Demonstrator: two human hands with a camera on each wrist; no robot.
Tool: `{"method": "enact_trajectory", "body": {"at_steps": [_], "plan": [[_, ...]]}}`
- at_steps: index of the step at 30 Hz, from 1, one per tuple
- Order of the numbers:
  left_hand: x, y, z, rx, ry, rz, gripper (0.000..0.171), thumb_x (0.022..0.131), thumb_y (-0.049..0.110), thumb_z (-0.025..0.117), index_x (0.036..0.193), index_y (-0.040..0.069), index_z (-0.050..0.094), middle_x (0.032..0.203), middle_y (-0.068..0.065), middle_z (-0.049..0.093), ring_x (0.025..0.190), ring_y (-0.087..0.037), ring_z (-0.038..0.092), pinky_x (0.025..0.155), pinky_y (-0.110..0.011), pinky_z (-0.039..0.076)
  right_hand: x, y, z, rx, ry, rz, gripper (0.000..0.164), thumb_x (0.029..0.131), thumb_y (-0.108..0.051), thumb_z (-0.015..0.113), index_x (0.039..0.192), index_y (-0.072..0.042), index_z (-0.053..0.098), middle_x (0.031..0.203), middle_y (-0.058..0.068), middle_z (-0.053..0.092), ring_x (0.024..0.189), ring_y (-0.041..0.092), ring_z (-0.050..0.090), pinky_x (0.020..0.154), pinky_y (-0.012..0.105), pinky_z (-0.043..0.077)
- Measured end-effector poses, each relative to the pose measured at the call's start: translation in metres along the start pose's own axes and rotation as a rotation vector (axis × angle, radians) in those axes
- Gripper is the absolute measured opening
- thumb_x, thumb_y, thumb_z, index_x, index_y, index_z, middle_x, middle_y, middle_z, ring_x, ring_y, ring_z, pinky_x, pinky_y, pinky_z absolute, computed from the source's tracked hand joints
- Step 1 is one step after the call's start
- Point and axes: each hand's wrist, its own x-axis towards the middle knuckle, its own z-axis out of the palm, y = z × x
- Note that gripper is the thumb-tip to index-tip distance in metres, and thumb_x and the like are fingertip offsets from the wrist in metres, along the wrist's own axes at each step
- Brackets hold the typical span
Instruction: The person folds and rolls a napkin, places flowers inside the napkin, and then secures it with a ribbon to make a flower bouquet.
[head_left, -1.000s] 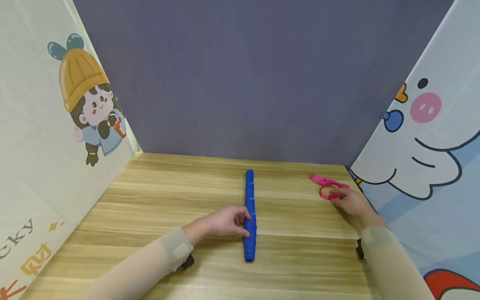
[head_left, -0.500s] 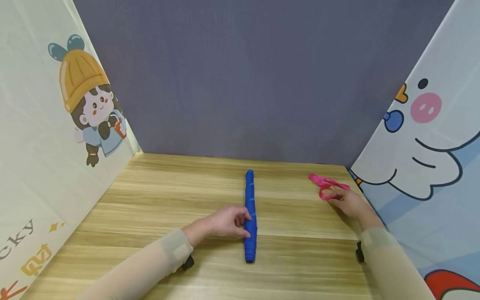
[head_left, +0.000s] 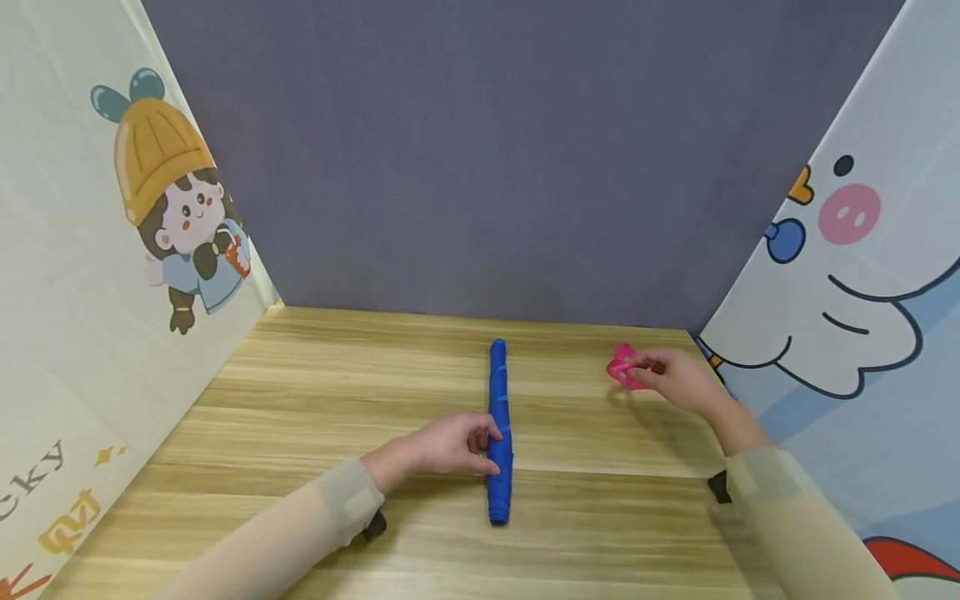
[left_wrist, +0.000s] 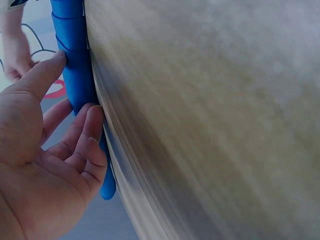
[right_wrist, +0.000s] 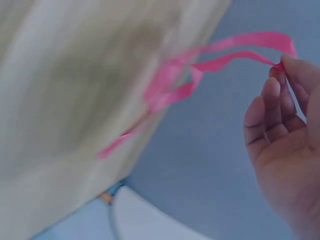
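A long blue roll (head_left: 499,492), tapered and wound in overlapping layers, lies upright in the head view on the wooden table. My left hand (head_left: 453,442) holds it from the left, thumb against its near part and bent fingers a little farther up; the left wrist view shows thumb and fingertips on the blue roll (left_wrist: 75,65). Over the table's back right, my right hand (head_left: 678,379) pinches a pink ribbon (head_left: 621,367) between thumb and index finger. In the right wrist view the pink ribbon (right_wrist: 172,95) hangs in a loop from the fingertips, its loose end trailing over the tabletop.
The wood-grain table (head_left: 337,375) meets a dark grey back panel (head_left: 487,167). Printed cartoon sheets stand at the left (head_left: 60,250) and right (head_left: 900,333) sides. A dark wrist device (head_left: 720,487) sits under each sleeve.
My right hand has lifted the pink ribbon and moved it up and left, drawing its spread loops together. My left hand and the blue roll have stayed put.
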Motion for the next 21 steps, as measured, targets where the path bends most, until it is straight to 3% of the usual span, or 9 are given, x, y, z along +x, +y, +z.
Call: {"method": "enact_trajectory", "body": {"at_steps": [9,13,18,21], "plan": [[0.000,-0.001,0.001,0.004,0.001,-0.012,0.042,0.093,0.027,0.091,0.125,0.009,0.072,0.102,-0.005,0.072,0.085,-0.005,0.062,0.080,-0.023,0.056,0.004,-0.072,-0.013,0.019,-0.016,-0.085,0.013,0.107,-0.028,0.074,0.110,-0.017,0.080,0.092,0.000,0.068,0.072,0.015,0.056,0.062,0.030,0.047],[0.000,-0.002,0.001,0.024,0.006,-0.010,0.042,0.093,0.029,0.091,0.125,0.010,0.072,0.102,-0.005,0.071,0.087,-0.008,0.062,0.080,-0.023,0.055,0.008,-0.093,-0.010,0.020,0.017,-0.194,0.005,0.106,-0.019,0.076,0.106,-0.017,0.080,0.093,0.000,0.065,0.073,0.014,0.054,0.061,0.028,0.046],[-0.002,0.000,0.000,0.035,0.010,-0.020,0.044,0.094,0.032,0.090,0.128,0.010,0.072,0.103,-0.004,0.071,0.090,-0.010,0.062,0.081,-0.025,0.055,0.012,-0.117,-0.006,0.038,0.016,-0.265,0.004,0.105,-0.017,0.077,0.104,-0.018,0.080,0.093,-0.001,0.065,0.074,0.013,0.054,0.064,0.027,0.046],[-0.003,0.003,-0.004,0.016,0.063,0.003,0.042,0.099,0.034,0.085,0.131,0.009,0.073,0.102,-0.001,0.071,0.085,-0.006,0.061,0.078,-0.024,0.055,0.014,-0.128,-0.003,0.039,0.007,-0.289,0.004,0.105,-0.017,0.077,0.105,-0.017,0.081,0.094,-0.002,0.065,0.075,0.015,0.054,0.065,0.026,0.046]]}}
